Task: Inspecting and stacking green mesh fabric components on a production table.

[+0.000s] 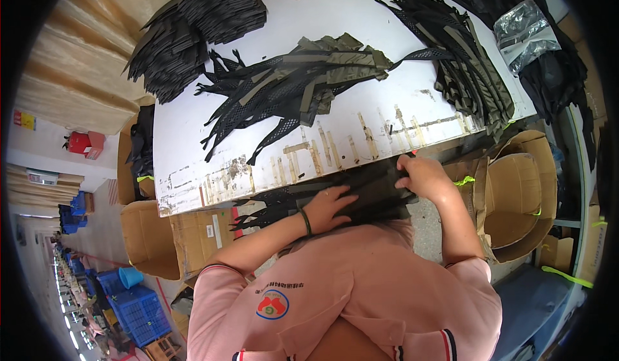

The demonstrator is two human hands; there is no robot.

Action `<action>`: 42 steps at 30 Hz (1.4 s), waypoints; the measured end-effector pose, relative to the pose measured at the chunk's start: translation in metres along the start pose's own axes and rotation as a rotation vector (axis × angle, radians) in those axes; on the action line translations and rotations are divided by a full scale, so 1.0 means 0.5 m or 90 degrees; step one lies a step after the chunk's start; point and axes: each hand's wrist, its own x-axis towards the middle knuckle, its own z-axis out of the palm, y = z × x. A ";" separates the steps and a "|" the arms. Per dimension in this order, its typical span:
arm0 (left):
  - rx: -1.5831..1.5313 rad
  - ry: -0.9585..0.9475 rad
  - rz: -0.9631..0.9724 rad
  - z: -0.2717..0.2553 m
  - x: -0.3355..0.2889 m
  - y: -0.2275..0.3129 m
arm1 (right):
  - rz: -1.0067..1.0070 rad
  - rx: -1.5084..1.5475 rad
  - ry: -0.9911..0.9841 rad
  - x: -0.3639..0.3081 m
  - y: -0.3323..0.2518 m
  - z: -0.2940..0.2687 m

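Observation:
Black mesh and cloth strips lie in a bundle across my lap, just under the table's near edge. Flat on this bundle rests my left hand, fingers spread, with a dark band at the wrist. My right hand is at the bundle's right end, its fingers curled and closed. A small red-orange tip shows by its knuckles; the rest of that thing is hidden. Beyond, a loose pile of black mesh strips with olive ends lies mid-table.
The white table has worn tape marks along its near edge. Stacked dark pieces stand at the far left, and another strip pile lies at the right. Cardboard boxes flank me, one box at the right.

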 end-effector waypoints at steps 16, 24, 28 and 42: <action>0.321 0.162 -0.311 -0.190 0.112 -0.237 | -0.105 -0.076 0.361 0.360 -0.009 -0.062; 0.287 0.155 -0.305 -0.159 0.115 -0.219 | 0.036 -0.134 0.155 0.457 0.030 -0.019; 0.211 0.171 -0.269 -0.166 0.108 -0.207 | -0.038 -0.153 0.165 0.412 -0.022 0.039; 0.174 0.535 -0.040 -0.222 0.125 -0.086 | -0.260 -0.040 0.496 0.211 -0.062 0.010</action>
